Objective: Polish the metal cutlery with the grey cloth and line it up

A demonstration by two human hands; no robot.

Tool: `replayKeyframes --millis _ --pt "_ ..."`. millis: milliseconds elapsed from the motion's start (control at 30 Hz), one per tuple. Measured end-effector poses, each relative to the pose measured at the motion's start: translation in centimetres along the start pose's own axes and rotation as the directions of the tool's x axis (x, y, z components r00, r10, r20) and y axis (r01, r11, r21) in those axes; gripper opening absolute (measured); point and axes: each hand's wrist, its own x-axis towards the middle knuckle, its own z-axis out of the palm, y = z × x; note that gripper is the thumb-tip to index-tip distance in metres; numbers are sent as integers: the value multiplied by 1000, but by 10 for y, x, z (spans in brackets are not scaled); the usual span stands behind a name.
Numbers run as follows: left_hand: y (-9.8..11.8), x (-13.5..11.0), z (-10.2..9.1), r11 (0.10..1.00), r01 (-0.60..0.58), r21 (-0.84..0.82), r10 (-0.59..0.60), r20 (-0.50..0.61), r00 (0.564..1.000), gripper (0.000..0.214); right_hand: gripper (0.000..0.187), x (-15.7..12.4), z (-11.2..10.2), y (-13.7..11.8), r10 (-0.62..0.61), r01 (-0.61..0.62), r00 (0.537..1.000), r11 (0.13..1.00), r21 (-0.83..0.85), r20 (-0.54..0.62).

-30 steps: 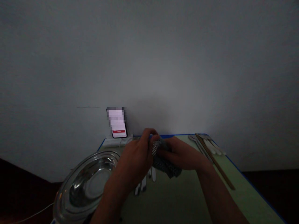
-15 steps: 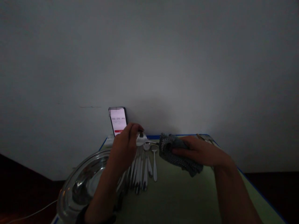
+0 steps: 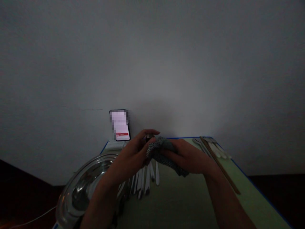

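My left hand point(image 3: 131, 159) is closed around the bowl end of a metal spoon point(image 3: 149, 137), and only a small shiny part shows between the fingers. My right hand point(image 3: 188, 156) grips a crumpled grey checked cloth point(image 3: 164, 151), wrapped over the spoon's handle, which is hidden. Both hands meet above the far part of the table, the cloth touching my left fingers. Below them lies a row of metal cutlery point(image 3: 143, 181), handles toward me, its far ends covered by my left hand.
A large shiny steel basin point(image 3: 63, 194) stands at the left behind my left forearm. A lit phone point(image 3: 122, 127) leans on the wall point(image 3: 190, 70). Wooden chopsticks point(image 3: 225, 171), spoons point(image 3: 201, 144) and white-handled cutlery point(image 3: 220, 151) lie at the right of the blue-edged green table point(image 3: 186, 203).
My right hand has moved left with the cloth, up against my left hand. The spoon's neck is now covered. The chopsticks and cutlery at the right have come into fuller view.
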Motion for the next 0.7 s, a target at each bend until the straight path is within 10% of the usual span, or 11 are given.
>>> replayKeyframes --millis 333,700 --pt "-2 -2 -18 992 -62 109 75 -120 990 24 28 4 14 2 -5 1 1000 931 366 10" --pt "2 0 -22 996 -47 -77 3 -484 875 36 26 -16 -16 14 104 -146 978 959 243 178"
